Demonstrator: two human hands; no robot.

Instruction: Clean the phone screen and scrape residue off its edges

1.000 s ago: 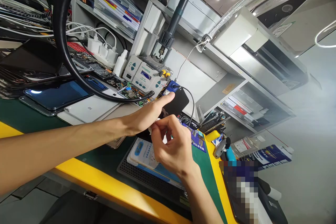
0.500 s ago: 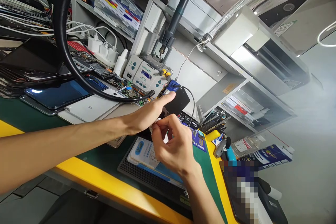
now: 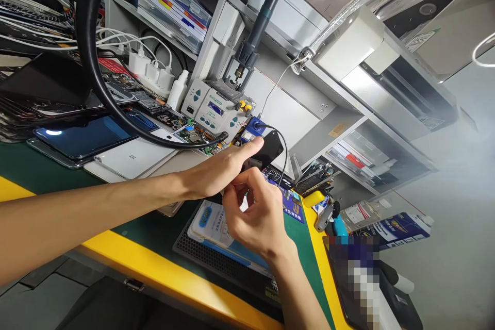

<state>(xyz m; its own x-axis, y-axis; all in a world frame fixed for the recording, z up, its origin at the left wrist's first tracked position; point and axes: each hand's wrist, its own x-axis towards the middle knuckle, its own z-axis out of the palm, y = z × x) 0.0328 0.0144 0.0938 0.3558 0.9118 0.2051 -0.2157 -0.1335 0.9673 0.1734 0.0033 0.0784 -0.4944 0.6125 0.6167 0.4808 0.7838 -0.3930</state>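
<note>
In the head view, my left hand (image 3: 216,172) grips a flat, glossy black phone (image 3: 270,150), thumb stretched along its near edge. The phone is tilted up, and most of it is hidden behind the hand. Just below, the fingertips of my right hand (image 3: 257,211) are pinched together against the near side of the phone. A crumpled white wipe showed between these fingertips a moment ago; the left hand now covers it. Under both hands lies a blue and white package (image 3: 211,224) on a black perforated mat (image 3: 189,245).
A black hose (image 3: 83,51) arches in front at left, its tip near a circuit board (image 3: 193,134). Phones, including a white one (image 3: 131,154), lie at left. Behind stands a grey soldering station (image 3: 211,111). A bottle (image 3: 361,214) and blue box (image 3: 400,229) are at right.
The phone has turned in my left hand, showing a narrower, shinier face. My left hand has shifted slightly right and over the right fingertips, covering the white wipe.
</note>
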